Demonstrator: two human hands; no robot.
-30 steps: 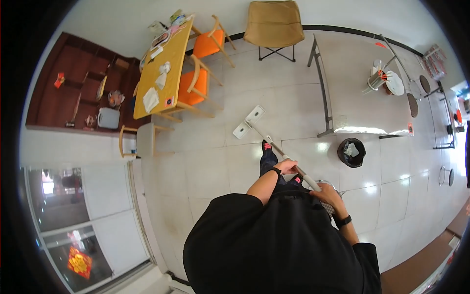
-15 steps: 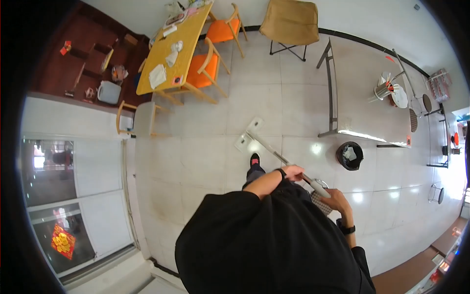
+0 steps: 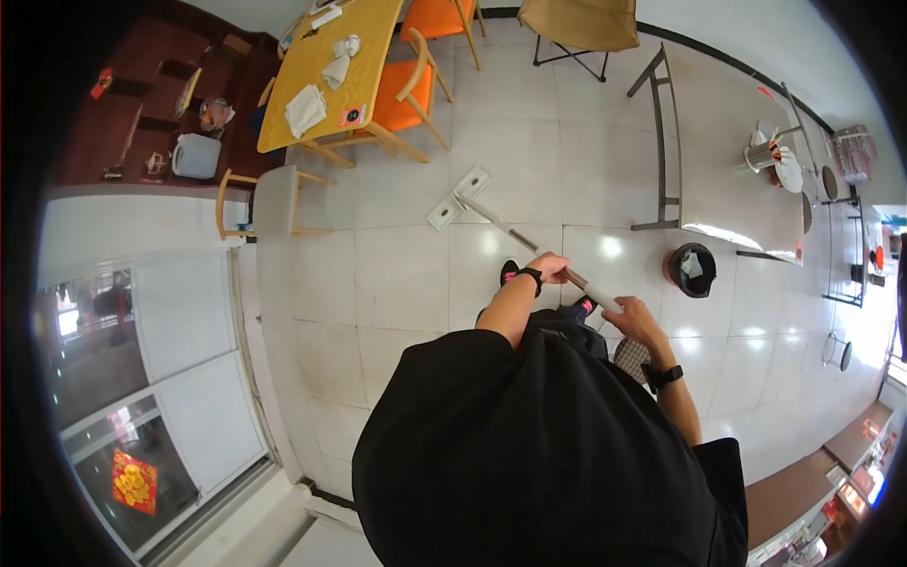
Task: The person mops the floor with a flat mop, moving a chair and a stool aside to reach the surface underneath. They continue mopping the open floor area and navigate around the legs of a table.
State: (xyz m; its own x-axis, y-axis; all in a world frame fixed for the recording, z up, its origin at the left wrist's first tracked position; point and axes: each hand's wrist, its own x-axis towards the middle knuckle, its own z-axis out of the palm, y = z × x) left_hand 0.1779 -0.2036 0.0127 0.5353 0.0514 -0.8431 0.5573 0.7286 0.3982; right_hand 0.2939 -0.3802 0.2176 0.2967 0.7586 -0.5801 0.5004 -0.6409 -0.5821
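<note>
A flat mop (image 3: 511,232) slants across the view, its pale rectangular head (image 3: 459,199) lying on the tiled floor (image 3: 397,274) ahead of my feet. Partway along the pole, my left hand (image 3: 549,268) is wrapped round it. Closer to the handle's upper end, my right hand (image 3: 634,319) is closed on the light grip. Both wrists wear dark bands. My dark shoes with pink laces show below the pole, one on each side of it.
A black-lined bin (image 3: 691,270) with white waste stands right, beside a long grey table (image 3: 718,180). At upper left are a yellow wooden table (image 3: 373,57), orange chairs (image 3: 404,92) and a pale-seated chair (image 3: 275,201). A brown folding chair (image 3: 578,24) stands at the back.
The mop head has moved forward and slightly left over the floor, with both hands still on the pole. My view has shifted, and a second shoe now shows.
</note>
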